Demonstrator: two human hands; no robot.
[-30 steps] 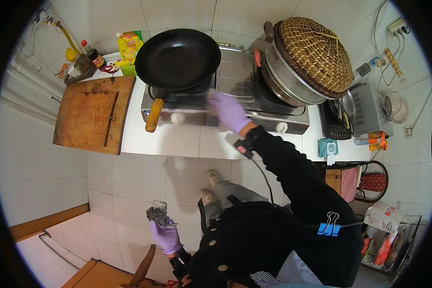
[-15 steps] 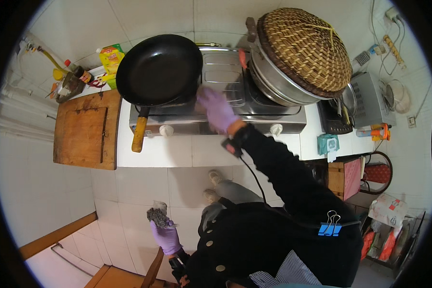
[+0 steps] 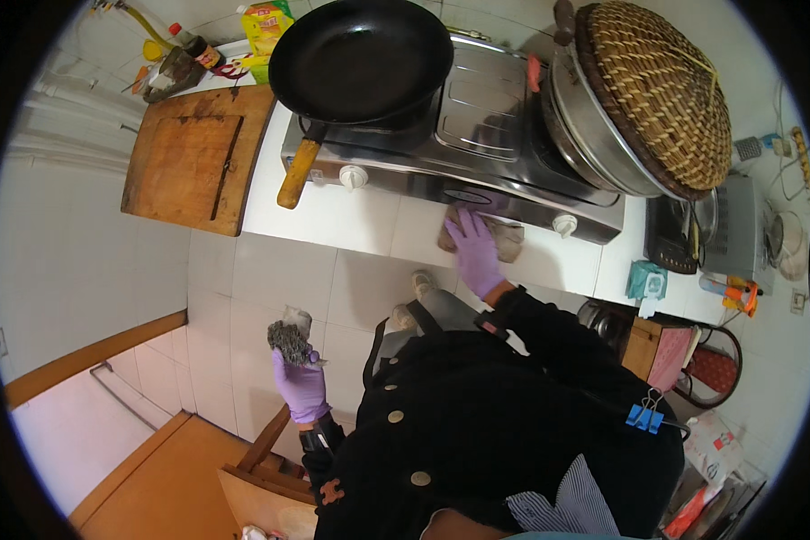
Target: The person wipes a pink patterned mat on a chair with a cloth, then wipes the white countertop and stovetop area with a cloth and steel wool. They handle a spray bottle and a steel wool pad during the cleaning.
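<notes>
My right hand (image 3: 477,254), in a purple glove, lies on a grey-brown cloth (image 3: 509,241) with its fingers spread, pressing it onto the white tiled counter (image 3: 369,225). The cloth touches the foot of the gas stove (image 3: 486,103)'s front panel, between the two white knobs. My left hand (image 3: 301,387), also gloved in purple, is held out over the floor, well away from the counter. Its fingers are closed around a grey scouring pad (image 3: 290,344) that looks like steel wool, with something whitish behind it.
A black wok (image 3: 360,63) with a wooden handle sits on the left burner. On the right burner stands a steamer pot (image 3: 594,117) under a woven lid (image 3: 657,94). A wooden board (image 3: 193,157) rests at the counter's left end; a wooden chair (image 3: 265,486) stands behind on the left.
My right hand has come down from the stove top to the counter before it, where the cloth now shows. My left hand still holds the scouring pad. The whole view has shifted.
</notes>
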